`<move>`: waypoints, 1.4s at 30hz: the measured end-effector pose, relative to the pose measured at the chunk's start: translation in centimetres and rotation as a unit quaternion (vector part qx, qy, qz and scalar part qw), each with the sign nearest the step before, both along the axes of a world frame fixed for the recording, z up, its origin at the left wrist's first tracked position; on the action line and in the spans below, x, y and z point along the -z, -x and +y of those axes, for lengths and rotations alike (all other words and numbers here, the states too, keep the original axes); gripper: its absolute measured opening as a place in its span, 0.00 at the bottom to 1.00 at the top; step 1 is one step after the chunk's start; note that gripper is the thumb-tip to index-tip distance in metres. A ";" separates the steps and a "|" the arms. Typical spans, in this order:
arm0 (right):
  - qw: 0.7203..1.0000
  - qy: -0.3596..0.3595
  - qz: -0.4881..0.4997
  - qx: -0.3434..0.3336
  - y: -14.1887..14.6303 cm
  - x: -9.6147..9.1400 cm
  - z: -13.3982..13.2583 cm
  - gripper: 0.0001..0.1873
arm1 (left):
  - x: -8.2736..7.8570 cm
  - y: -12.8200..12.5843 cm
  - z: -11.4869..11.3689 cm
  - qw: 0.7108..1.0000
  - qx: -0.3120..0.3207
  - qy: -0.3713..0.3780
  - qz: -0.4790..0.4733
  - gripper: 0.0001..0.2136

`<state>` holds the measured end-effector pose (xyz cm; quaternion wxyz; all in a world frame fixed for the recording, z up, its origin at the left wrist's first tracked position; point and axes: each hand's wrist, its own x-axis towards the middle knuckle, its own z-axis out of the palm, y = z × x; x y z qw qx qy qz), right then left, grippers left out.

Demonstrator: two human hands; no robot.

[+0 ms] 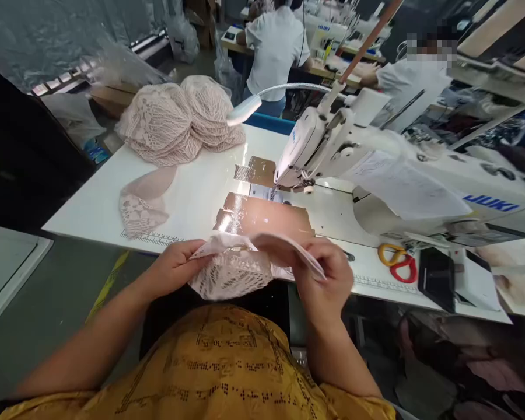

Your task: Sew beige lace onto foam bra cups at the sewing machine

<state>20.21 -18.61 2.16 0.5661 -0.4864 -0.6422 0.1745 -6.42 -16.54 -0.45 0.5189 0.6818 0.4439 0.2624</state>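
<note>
My left hand and my right hand both grip a pale pink lace piece just in front of the white table's near edge. The fingers of each hand are closed on the fabric's upper edge, and the lace hangs between them. Beyond it stands a white sewing machine whose needle sits over brown tape patches. One single lace piece lies flat at the left of the table. A pile of lace pieces sits at the far left.
Scissors with yellow and red handles and a black phone lie to the right of my hands. A gooseneck lamp reaches over the table. Two people in white shirts work at tables behind. A black chair stands at the left.
</note>
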 end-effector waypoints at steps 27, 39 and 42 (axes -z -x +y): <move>0.901 0.293 0.185 -0.259 1.5 5.1 0.5 0.18 | 0.8 -3.6 -0.8 0.980 0.014 0.108 -0.166 0.20; 0.904 0.282 0.288 -0.145 1.8 4.8 0.5 0.16 | 1.8 -5.0 -1.3 0.836 -0.057 0.336 -0.429 0.38; 0.918 0.275 0.253 -0.134 2.2 5.0 0.8 0.14 | 1.6 -5.7 -1.9 0.823 -0.050 0.342 -0.452 0.35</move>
